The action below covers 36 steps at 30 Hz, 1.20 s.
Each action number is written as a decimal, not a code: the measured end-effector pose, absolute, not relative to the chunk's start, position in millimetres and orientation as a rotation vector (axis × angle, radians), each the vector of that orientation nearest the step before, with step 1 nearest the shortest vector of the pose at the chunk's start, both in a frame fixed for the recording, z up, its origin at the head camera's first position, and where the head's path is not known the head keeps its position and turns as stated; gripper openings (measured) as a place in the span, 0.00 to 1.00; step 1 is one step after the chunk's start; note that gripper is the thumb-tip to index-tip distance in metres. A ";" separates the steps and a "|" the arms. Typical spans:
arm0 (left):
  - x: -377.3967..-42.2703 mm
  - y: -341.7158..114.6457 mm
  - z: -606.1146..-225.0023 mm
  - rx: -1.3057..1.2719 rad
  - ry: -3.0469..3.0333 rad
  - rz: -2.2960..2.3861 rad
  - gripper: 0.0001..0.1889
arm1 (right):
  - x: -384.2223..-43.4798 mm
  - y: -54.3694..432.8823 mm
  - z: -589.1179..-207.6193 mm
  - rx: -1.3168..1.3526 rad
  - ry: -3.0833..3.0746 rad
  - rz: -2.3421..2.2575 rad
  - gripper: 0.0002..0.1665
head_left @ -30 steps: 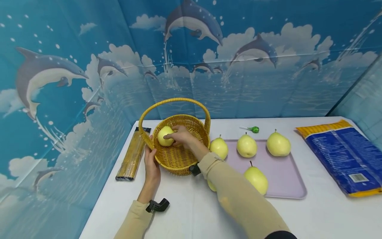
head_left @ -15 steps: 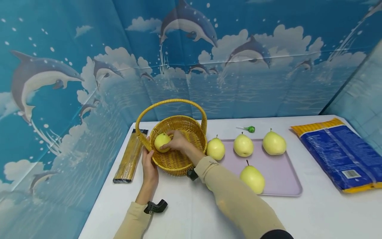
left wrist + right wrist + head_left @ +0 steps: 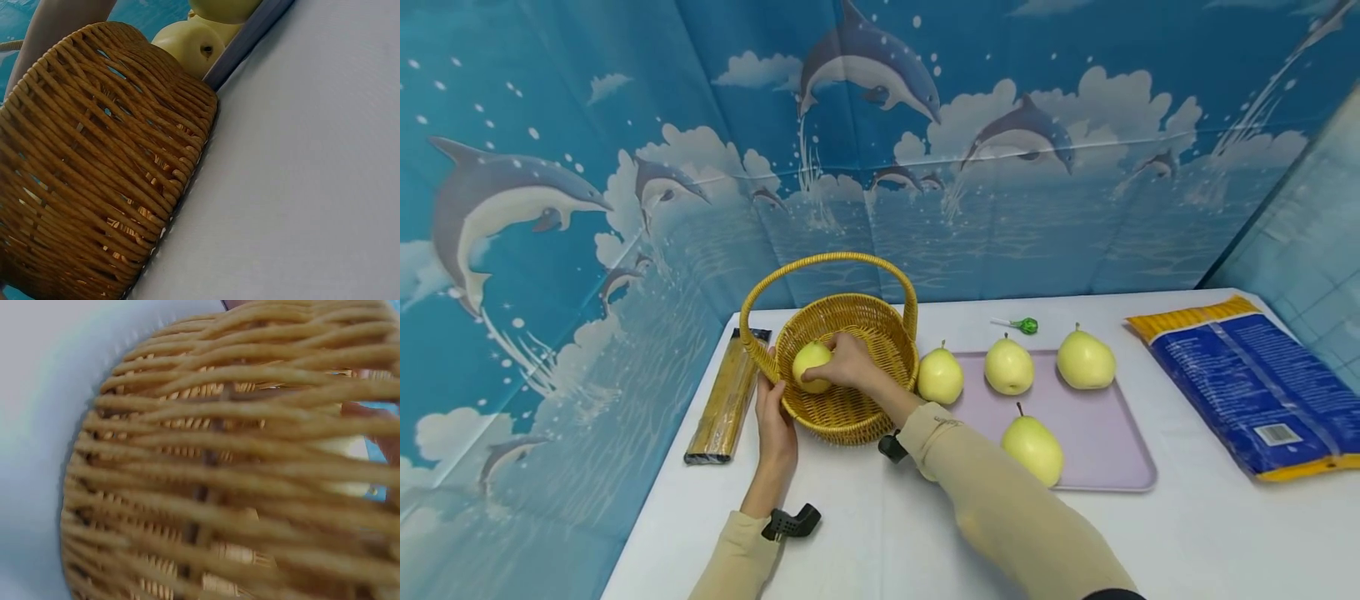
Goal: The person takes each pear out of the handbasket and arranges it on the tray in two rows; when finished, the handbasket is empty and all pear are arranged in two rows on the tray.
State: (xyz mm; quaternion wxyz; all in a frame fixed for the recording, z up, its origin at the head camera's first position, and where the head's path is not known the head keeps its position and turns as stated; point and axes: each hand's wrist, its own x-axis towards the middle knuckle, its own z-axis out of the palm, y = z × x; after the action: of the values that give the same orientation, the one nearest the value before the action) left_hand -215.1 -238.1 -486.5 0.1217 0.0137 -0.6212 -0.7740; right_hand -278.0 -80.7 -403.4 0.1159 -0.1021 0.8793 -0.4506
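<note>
A golden woven basket (image 3: pixel 850 429) with a tall arched handle stands on the white table. Inside its left part, my right hand (image 3: pixel 850 362) holds a pale green pear (image 3: pixel 810 360), thumb on the near side and fingers over the far side. My left hand (image 3: pixel 775 417) grips the basket's left side by the handle's foot, thumb in front and fingertips mostly hidden behind. Brown weave (image 3: pixel 106 162) fills much of the left wrist view. Through blurred strands of the basket (image 3: pixel 219 469), the right wrist view shows a pale bit of the pear.
Right of the basket lies a lilac tray (image 3: pixel 1101 442) with several pears, among them a front pear (image 3: pixel 1032 450) partly behind my right sleeve. A green-wrapped lollipop (image 3: pixel 1024 325) lies behind the tray. A blue packet (image 3: pixel 1262 392) is far right, a long golden packet (image 3: pixel 726 404) left.
My right hand has brought the pear lower in the basket, toward its near left wall. My left hand keeps its grip on the basket. The head view has shifted slightly.
</note>
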 end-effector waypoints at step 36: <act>-208.4 -239.1 -482.5 0.025 -1.809 -2.272 0.31 | -189.5 40.7 -345.1 -0.460 2.542 -1.418 0.47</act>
State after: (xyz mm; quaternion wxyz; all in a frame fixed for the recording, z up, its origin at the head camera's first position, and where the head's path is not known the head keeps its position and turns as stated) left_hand -208.4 -239.1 -482.5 0.1183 0.0085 -0.6183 -0.7769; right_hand -189.5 40.7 -345.1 0.0973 -0.1554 0.8585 -0.4789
